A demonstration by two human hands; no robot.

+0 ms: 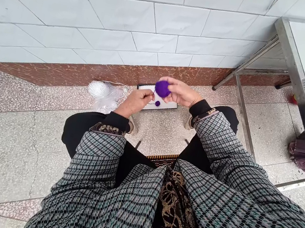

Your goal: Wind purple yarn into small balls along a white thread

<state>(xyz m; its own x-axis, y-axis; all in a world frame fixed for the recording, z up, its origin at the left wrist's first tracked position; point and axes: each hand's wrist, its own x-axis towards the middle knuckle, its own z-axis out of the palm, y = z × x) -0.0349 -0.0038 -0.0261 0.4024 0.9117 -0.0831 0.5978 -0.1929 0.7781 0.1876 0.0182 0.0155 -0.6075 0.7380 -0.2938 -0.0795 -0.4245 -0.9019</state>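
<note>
My right hand [180,92] is closed around a fuzzy purple ball of yarn [162,88], its fingers curled about the ball's right side. Just left of it, my left hand [139,100] pinches a thin dark strand of yarn [154,92] that runs up to the ball. Below both hands, a second, smaller purple ball [157,103] lies on a white board [168,105] with a dark edge on the floor. The hands partly cover the board.
White yarn bundles [100,91], some in clear plastic, lie on the floor left of the board. A tiled wall [134,16] rises in front. At right stands a metal-framed table [302,81], with a dark purple cloth [301,154] beneath it.
</note>
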